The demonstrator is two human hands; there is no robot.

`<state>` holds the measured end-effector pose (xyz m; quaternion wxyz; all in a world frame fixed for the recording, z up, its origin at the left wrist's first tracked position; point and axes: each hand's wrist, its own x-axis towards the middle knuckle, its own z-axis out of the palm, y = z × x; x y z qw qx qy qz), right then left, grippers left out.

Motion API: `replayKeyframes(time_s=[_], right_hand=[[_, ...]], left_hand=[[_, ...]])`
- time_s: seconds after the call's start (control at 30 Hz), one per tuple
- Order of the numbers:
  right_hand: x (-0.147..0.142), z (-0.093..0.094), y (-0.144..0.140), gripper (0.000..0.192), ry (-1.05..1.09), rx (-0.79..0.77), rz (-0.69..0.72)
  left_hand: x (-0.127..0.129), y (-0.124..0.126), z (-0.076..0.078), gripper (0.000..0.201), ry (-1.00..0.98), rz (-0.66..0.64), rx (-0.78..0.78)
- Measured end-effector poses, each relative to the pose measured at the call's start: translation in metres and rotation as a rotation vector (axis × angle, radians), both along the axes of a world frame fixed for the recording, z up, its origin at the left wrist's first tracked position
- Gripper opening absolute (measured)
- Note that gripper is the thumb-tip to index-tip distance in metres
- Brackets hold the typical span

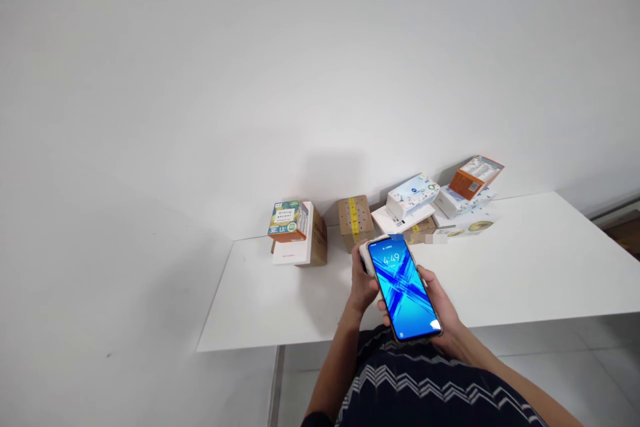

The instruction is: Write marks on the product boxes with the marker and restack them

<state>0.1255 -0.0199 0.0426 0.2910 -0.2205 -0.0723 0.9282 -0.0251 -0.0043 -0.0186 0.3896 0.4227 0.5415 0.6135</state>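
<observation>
A smartphone (404,290) with a lit blue screen showing a clock is held in front of my body. My right hand (443,303) is wrapped round it from below and from the right side, its fingertips showing past the left edge. At the phone's upper left, my left hand (361,287) is closed on a small white object (367,259), partly hidden behind the phone; its kind I cannot make out. The left thumb is close to the phone's left edge.
The white table (280,310) stands against a white wall. At its left, a green-and-orange box (289,220) lies on a white box and a brown carton (319,240). Behind the phone are a taped carton (354,220), a white patterned box (413,195) and an orange box (475,177).
</observation>
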Motion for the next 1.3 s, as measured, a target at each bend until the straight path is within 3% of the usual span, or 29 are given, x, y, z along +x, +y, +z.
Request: replayKeyframes(time_s=[0.27, 0.33, 0.43, 0.53, 0.6, 0.7, 0.77, 0.93, 1.07, 1.3], right_hand=[[0.054, -0.022, 0.008, 0.055, -0.241, 0.018, -0.23], [0.068, -0.039, 0.015, 0.056, -0.358, 0.024, -0.312], [0.088, -0.082, 0.027, 0.059, -0.701, 0.095, -0.371], [0.105, -0.135, 0.038, 0.061, -1.383, 0.279, -0.218], [0.113, -0.162, 0.041, 0.064, -1.572, 0.311, -0.152], [0.12, -0.187, 0.038, 0.063, -1.738, 0.349, -0.08], [0.122, -0.197, 0.032, 0.06, -1.859, 0.424, -0.031], [0.121, -0.222, 0.021, 0.053, -2.267, 0.816, 0.226], [0.12, -0.233, 0.02, 0.051, -2.363, 0.831, 0.271], [0.125, -0.237, 0.019, 0.059, -2.295, 0.814, 0.293]], left_hand=[[-0.01, 0.0, -0.003, 0.08, -0.004, 0.003, -0.019], [-0.013, 0.0, -0.002, 0.079, 0.007, 0.014, -0.018], [-0.016, 0.002, -0.001, 0.079, 0.022, 0.032, -0.002], [-0.017, 0.002, -0.001, 0.079, 0.008, 0.028, -0.003], [-0.017, 0.0, 0.0, 0.08, -0.002, 0.022, -0.004], [-0.019, -0.004, 0.005, 0.079, -0.023, 0.012, -0.02], [-0.021, -0.006, 0.009, 0.079, -0.039, 0.02, -0.036], [-0.026, -0.006, 0.015, 0.08, -0.068, 0.068, -0.047], [-0.028, -0.003, 0.017, 0.081, -0.062, 0.084, -0.038], [-0.033, 0.003, 0.026, 0.08, -0.05, 0.119, -0.007]])
